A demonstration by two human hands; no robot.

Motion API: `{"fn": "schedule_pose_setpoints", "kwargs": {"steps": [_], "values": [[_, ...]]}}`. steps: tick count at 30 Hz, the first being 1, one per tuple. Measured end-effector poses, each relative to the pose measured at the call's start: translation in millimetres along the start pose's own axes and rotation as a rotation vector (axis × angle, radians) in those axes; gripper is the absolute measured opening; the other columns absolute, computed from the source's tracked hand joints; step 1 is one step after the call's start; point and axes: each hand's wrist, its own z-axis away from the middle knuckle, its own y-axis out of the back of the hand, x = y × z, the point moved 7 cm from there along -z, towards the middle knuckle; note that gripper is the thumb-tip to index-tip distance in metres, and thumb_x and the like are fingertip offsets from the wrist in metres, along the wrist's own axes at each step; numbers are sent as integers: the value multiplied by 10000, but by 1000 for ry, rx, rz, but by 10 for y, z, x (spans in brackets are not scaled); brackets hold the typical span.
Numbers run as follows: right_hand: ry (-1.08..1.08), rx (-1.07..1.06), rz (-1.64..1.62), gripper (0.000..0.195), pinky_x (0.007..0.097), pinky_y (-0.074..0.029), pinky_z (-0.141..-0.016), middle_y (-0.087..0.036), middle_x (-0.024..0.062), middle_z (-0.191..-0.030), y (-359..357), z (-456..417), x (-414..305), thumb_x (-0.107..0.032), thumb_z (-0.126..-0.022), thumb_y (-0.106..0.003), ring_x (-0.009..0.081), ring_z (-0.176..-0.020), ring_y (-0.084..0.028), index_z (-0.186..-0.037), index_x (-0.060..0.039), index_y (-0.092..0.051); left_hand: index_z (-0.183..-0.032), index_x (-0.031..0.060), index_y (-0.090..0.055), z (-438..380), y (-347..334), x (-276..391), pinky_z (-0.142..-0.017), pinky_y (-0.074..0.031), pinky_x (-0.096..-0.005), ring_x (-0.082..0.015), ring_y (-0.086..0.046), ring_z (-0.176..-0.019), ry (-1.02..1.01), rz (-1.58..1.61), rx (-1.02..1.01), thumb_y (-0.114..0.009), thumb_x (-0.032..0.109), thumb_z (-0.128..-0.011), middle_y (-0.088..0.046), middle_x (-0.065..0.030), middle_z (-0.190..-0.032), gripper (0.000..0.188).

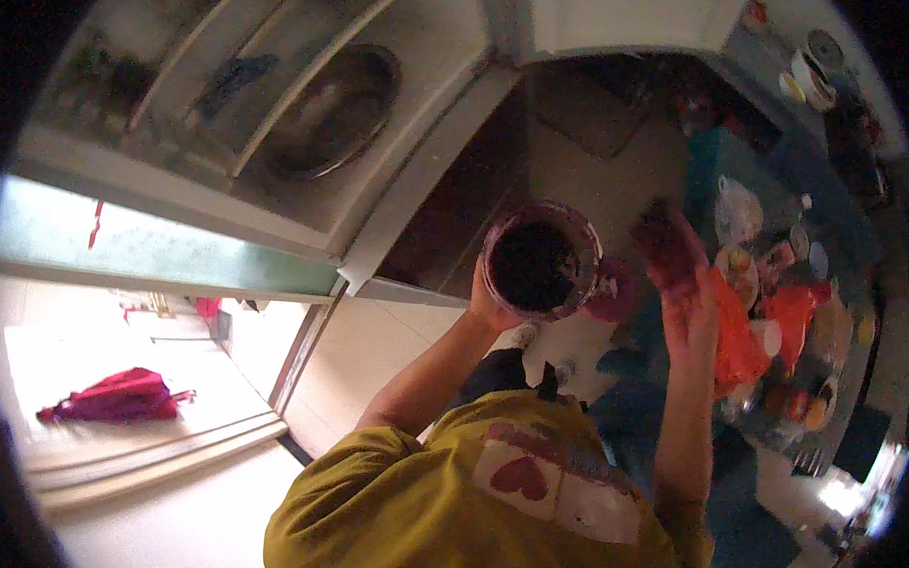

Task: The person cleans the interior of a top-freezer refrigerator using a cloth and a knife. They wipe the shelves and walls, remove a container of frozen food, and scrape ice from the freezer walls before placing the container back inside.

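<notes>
My left hand grips the side of a round, clear-walled tub with a pinkish tint, held in front of my chest. Very dark contents show through its open mouth. Beside the tub's right side is a purple-pink rounded thing, possibly a lid or the tub's handle. My right hand is raised to the right, apart from the tub. A blurred, dark pinkish patch covers its finger end; whether this is a held thing or stained fingers is unclear.
On the right, a cluttered table or counter carries red plastic bags, a clear bag and several small containers. At upper left a metal basin sits in a shelf unit. A folded magenta umbrella lies beyond the doorway sill.
</notes>
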Motion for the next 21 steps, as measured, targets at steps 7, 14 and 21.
{"fn": "schedule_pose_setpoints", "kwargs": {"steps": [7,14,21], "values": [[-287,-598,232,332,425,-522,-875,-644,162,-1135,-2465,-1483,1269,-196,-946,-510,291,-1015,-642,-1184,22,-589,-1397,211,-414,621,67,332,-750,-563,-567,-359,-561,-1138,-207,-94,35,-443,575,-917,-488,-126,-1363,603],[-79,-440,1081,432,389,-512,-830,-641,161,-1070,-3069,-2757,2966,-295,-885,-633,270,-963,-629,-1173,25,-597,-1405,177,-405,698,53,585,-841,-534,-555,-357,-508,-1205,-255,-110,9,-423,599,-913,-457,-143,-1387,649],[160,-788,1238,718,428,-398,-1057,-476,117,-1409,-3276,-1978,1418,-480,-826,-687,281,-1268,-483,-1373,-72,-464,-1401,177,-447,496,-173,738,-1032,-393,-555,-363,-442,-1281,-247,-262,27,-512,584,-818,-456,-128,-1411,715]]}}
